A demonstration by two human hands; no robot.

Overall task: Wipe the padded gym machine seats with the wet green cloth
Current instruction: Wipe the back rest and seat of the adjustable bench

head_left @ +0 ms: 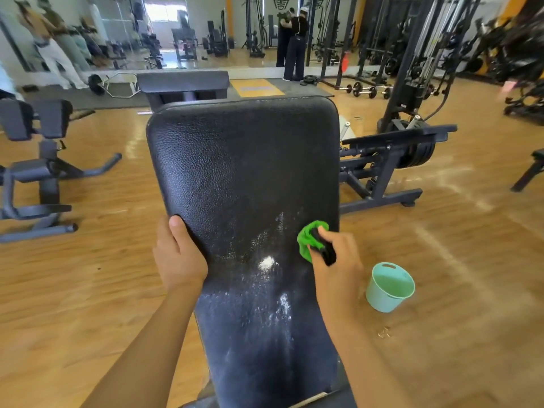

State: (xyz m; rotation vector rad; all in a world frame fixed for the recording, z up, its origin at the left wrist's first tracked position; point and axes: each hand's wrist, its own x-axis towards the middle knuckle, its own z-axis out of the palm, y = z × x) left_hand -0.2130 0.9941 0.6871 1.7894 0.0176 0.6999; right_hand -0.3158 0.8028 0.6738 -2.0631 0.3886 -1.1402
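Note:
A long black padded bench pad (235, 172) fills the middle of the head view, running away from me. White wet streaks and foam (268, 263) spot its near half. My left hand (178, 254) grips the pad's left edge, thumb on top. My right hand (335, 260) holds a bunched green cloth (309, 240) against the pad's right edge, with a small black item showing between its fingers.
A mint green bucket (390, 287) stands on the wooden floor right of the bench. Grey machines (38, 172) sit left, a plate-loaded machine (391, 163) right. Two people (294, 42) stand by the mirror at the back. Dumbbells (368, 91) lie far right.

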